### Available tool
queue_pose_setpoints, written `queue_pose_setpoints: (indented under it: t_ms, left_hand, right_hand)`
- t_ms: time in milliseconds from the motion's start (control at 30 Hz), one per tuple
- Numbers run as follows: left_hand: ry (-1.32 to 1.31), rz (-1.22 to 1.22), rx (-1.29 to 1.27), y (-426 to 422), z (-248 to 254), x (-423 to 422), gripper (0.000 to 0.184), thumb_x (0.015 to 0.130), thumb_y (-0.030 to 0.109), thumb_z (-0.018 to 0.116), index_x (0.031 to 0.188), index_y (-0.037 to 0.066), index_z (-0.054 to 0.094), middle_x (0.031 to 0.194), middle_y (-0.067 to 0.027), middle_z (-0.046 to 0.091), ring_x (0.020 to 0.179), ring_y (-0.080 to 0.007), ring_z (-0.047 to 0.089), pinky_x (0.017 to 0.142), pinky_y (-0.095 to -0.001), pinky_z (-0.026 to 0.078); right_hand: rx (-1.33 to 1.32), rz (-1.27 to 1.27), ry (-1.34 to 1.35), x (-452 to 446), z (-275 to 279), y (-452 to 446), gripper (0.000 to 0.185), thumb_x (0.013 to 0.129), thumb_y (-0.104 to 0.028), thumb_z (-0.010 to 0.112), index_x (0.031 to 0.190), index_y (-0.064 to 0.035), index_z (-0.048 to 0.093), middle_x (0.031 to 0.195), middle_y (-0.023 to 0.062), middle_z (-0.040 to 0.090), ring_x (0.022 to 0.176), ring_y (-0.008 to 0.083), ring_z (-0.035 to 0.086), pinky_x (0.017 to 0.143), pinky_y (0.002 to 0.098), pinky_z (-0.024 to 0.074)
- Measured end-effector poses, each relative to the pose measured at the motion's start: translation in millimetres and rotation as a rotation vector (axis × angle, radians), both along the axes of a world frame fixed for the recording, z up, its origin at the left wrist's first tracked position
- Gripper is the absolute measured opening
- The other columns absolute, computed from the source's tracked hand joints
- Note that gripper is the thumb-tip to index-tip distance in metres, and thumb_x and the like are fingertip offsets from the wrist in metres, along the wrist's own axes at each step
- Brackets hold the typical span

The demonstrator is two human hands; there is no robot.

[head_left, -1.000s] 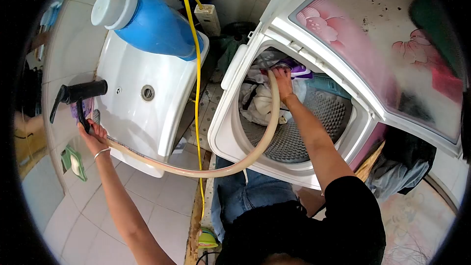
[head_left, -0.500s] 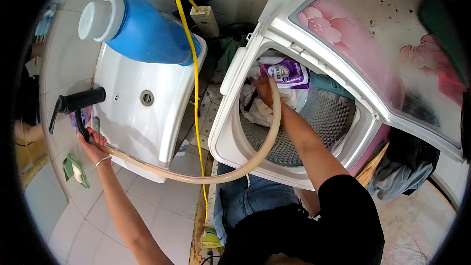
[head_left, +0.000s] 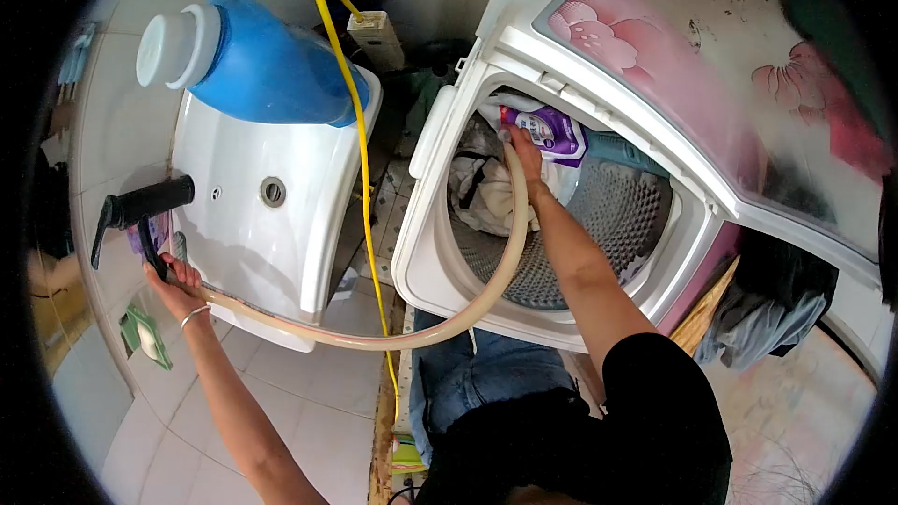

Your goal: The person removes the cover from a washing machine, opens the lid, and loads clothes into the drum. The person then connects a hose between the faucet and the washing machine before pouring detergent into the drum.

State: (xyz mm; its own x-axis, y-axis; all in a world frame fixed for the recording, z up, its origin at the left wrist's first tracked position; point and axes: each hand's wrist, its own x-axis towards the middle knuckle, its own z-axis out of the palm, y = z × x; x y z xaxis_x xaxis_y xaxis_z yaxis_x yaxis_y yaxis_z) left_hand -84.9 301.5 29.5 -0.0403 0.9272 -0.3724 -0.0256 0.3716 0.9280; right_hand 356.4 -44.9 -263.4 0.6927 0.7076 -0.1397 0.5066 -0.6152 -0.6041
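A beige flexible hose (head_left: pixel 412 340) runs in a curve between my two hands. My left hand (head_left: pixel 174 286) is wrapped round one end of it, beneath the black faucet (head_left: pixel 148 204) at the sink's left side. Inside the open washing machine tub (head_left: pixel 608 210), my right hand (head_left: pixel 527 157) grips the other end, whose open mouth points toward the upper side of the tub. Just beyond those fingers lies a purple-and-white pouch (head_left: pixel 561 137). White cloth (head_left: pixel 496 196) rests in the tub beside my right hand. No water shows at the hose mouth.
A blue jug (head_left: pixel 271 65) with a white cap lies on the white sink (head_left: pixel 234 243). A yellow cord (head_left: pixel 366 178) hangs between sink and machine, near a power strip (head_left: pixel 376 39). The flowered lid (head_left: pixel 692 65) stands raised. Dark clothes (head_left: pixel 772 309) hang at right.
My right hand has shifted slightly within the tub, and the hose end has lifted off the cloth, showing its mouth. My left hand stays at the faucet. The view has moved a little.
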Motion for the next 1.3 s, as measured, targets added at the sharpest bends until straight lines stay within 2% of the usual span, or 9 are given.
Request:
queue_pose_setpoints:
  t_ms: [233,533,1100,1300]
  left_hand:
    - [-0.023,-0.025,0.0,1.0,-2.2,-3.0,0.041,0.09,0.052,0.044,0.081,0.012,0.05,0.056,0.0042,0.035,0.047,-0.0065,0.03,0.043,-0.0209,0.026]
    - [-0.035,-0.076,0.029,1.3,-2.6,-4.2,0.04,0.091,0.05,0.044,0.082,0.011,0.05,0.056,0.0038,0.035,0.048,-0.0066,0.031,0.043,-0.0209,0.027]
    - [-0.019,-0.068,0.028,7.2,0.2,-2.1,0.039,0.091,0.049,0.044,0.082,0.012,0.051,0.054,0.0038,0.034,0.046,-0.0065,0.031,0.039,-0.0212,0.027]
    - [0.014,-0.05,0.073,4.4,1.4,0.7,0.038,0.091,0.048,0.044,0.09,0.011,0.051,0.055,0.0036,0.033,0.046,-0.0066,0.031,0.04,-0.0212,0.027]
  right_hand:
    - [-0.069,0.096,0.047,-3.5,21.3,-1.4,0.043,0.075,-0.002,0.054,0.115,-0.0178,0.048,0.104,0.0164,0.051,0.088,0.039,0.057,0.067,0.0463,0.0456]
    - [-0.022,0.09,0.0,-7.8,12.3,-0.4,0.043,0.073,-0.002,0.057,0.112,-0.0168,0.046,0.098,0.0141,0.048,0.084,0.0393,0.057,0.064,0.048,0.0448]
    - [-0.036,0.047,0.057,-4.0,8.5,-0.9,0.039,0.074,-0.004,0.057,0.111,-0.0151,0.05,0.1,0.0145,0.052,0.088,0.0386,0.057,0.069,0.0449,0.0458]
    - [-0.031,0.019,0.099,-5.9,9.7,-4.8,0.039,0.075,-0.005,0.057,0.112,-0.0137,0.049,0.103,0.0151,0.052,0.091,0.0387,0.056,0.072,0.0446,0.0453]
